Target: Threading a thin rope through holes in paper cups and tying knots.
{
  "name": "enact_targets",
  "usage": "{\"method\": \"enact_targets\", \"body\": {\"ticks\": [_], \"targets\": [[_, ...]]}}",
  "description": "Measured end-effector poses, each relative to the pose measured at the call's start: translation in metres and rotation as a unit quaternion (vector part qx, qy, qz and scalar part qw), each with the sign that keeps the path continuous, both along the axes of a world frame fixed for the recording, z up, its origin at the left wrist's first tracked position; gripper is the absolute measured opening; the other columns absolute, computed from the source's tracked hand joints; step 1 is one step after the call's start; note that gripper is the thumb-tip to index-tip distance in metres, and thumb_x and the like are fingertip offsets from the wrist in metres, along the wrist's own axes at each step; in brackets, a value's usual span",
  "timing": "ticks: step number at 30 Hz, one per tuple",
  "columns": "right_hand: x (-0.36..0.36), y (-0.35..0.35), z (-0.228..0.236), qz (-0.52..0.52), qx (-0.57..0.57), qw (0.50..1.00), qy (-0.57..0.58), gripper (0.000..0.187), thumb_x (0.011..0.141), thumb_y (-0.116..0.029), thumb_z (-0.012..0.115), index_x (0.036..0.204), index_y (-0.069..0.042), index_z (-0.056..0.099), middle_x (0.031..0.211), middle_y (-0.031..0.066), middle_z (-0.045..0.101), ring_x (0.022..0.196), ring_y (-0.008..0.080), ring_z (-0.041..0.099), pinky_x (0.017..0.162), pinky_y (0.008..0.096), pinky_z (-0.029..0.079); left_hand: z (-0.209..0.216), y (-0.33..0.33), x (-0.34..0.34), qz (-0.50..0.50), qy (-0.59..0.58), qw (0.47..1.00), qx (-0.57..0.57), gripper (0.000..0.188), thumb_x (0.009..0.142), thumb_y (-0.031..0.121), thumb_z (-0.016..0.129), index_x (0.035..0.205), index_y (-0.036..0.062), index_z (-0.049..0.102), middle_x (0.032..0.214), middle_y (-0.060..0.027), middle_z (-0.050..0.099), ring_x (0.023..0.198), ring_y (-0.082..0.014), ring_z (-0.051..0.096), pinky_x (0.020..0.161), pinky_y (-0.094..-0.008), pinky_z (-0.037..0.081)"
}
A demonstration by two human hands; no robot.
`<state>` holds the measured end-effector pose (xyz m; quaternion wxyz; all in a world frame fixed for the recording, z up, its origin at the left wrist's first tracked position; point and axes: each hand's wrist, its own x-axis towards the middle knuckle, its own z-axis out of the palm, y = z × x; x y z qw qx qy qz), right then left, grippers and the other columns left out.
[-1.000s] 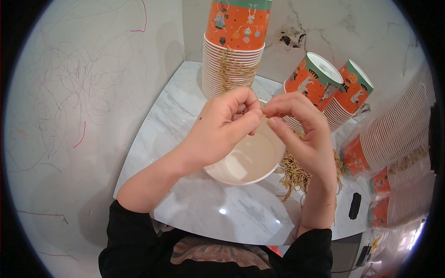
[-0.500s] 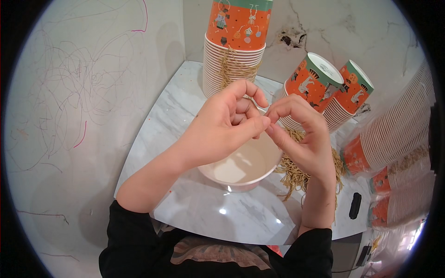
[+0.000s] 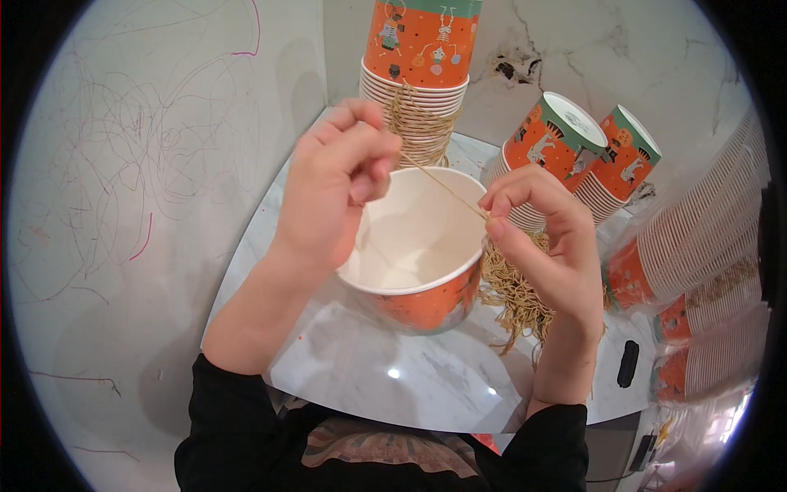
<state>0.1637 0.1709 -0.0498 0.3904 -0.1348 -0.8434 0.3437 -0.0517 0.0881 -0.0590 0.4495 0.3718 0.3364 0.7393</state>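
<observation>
A thin tan cord (image 3: 447,188) is stretched between my two hands over an orange paper bucket (image 3: 422,307) with a white inside. My left hand (image 3: 344,164), closed and slightly blurred, pinches one end above the bucket's left far rim. The other end is pinched between thumb and fingertips of my right hand (image 3: 545,238), by the bucket's right rim. Under and beside the right hand lies a pile of tan cords (image 3: 516,303), partly hidden by that hand. The bucket stands upright on the marbled table.
Behind the bucket rises a tall stack of paper buckets (image 3: 418,49) with tan cords draped down its side. Two upside-down stacks (image 3: 557,139) stand back right. Plastic-wrapped bucket stacks (image 3: 697,230) line the right edge. A black oblong object (image 3: 628,364) lies on the table (image 3: 393,385). A scribbled wall (image 3: 147,164) borders the left.
My hands were close together and have drawn apart, the left moving left and away from me. The cord now shows taut between them, and more of the bucket is visible.
</observation>
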Motion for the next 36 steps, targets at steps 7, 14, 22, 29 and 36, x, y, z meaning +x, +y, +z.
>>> {"method": "enact_targets", "body": {"ticks": [7, 14, 22, 29, 36], "targets": [[-0.002, 0.004, -0.002, -0.046, 0.08, 0.996, -0.006, 0.007, 0.083, -0.001, 0.067, 0.088, 0.0, 0.062, 0.094, 0.0073, 0.064, 0.093, 0.0189, 0.062, 0.086, 0.0307, 0.047, -0.004, 0.004, -0.015, 0.068, -0.076, 0.993, 0.053, 0.008, 0.094, 0.007, 0.055, 0.095, 0.012, 0.049, 0.068, 0.0038, 0.045, 0.051, -0.0024, 0.033, 0.048, -0.0208, 0.026], [0.0, 0.011, -0.003, -0.067, 0.054, 0.996, 0.028, 0.007, 0.083, 0.0, 0.067, 0.089, 0.001, 0.062, 0.095, 0.007, 0.064, 0.092, 0.0165, 0.061, 0.086, 0.0292, 0.047, -0.003, 0.008, -0.018, 0.042, -0.026, 0.998, 0.033, 0.007, 0.095, 0.011, 0.056, 0.102, 0.0084, 0.054, 0.068, 0.0039, 0.045, 0.052, -0.0022, 0.033, 0.048, -0.0207, 0.026], [0.0, 0.011, -0.004, -0.084, 0.053, 0.994, 0.053, 0.006, 0.081, 0.001, 0.068, 0.085, 0.001, 0.062, 0.091, 0.0068, 0.065, 0.089, 0.0167, 0.062, 0.085, 0.0297, 0.048, 0.0, -0.002, -0.023, 0.044, 0.422, 0.901, -0.086, 0.048, 0.093, 0.026, 0.069, 0.134, 0.0048, 0.056, 0.09, -0.0011, 0.059, 0.058, -0.0036, 0.043, 0.052, -0.0212, 0.034], [-0.012, 0.007, -0.013, -0.059, 0.087, 0.994, 0.004, 0.007, 0.081, 0.001, 0.07, 0.085, 0.002, 0.064, 0.091, 0.0091, 0.065, 0.087, 0.0207, 0.065, 0.079, 0.0307, 0.05, -0.013, -0.001, -0.003, 0.014, 0.542, 0.84, -0.016, 0.034, 0.085, 0.025, 0.079, 0.113, 0.0084, 0.068, 0.104, -0.0025, 0.062, 0.061, -0.0065, 0.046, 0.057, -0.0229, 0.041], [-0.016, 0.006, -0.017, -0.039, 0.069, 0.997, -0.006, 0.008, 0.082, -0.001, 0.071, 0.086, 0.002, 0.065, 0.091, 0.009, 0.066, 0.087, 0.0215, 0.065, 0.079, 0.0307, 0.05, -0.016, 0.003, 0.006, 0.05, 0.516, 0.855, 0.0, 0.014, 0.082, 0.014, 0.078, 0.091, 0.0055, 0.071, 0.093, -0.0001, 0.062, 0.061, -0.0073, 0.045, 0.056, -0.0233, 0.038]]}}
